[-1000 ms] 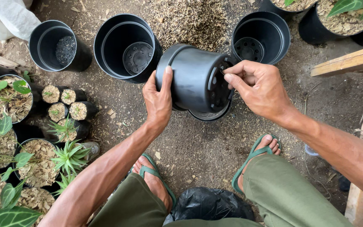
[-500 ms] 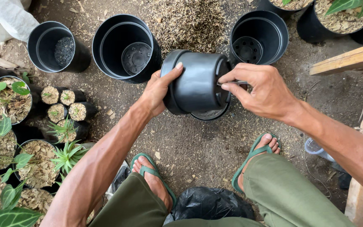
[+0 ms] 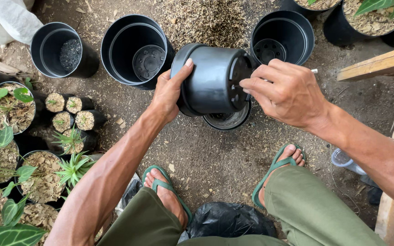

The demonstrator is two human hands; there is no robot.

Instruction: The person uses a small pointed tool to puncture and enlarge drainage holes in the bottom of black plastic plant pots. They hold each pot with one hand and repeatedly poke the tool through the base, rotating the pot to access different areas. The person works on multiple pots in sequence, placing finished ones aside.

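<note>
Between the hands (image 3: pixel 172 93) (image 3: pixel 288 93), a black pot (image 3: pixel 210 79) lies sideways — left gripping its rim, right fingertips pinched at its base.

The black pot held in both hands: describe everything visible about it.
The black pot looks like smooth, slightly glossy plastic, round and tapering, with a thicker rim band. It lies on its side in the air, rim toward the left hand, perforated base toward the right hand. The left hand grips the rim end, thumb across the wall; the right fingertips press at the base holes. Below it, a similar pot stands on the husk-strewn ground.
</note>
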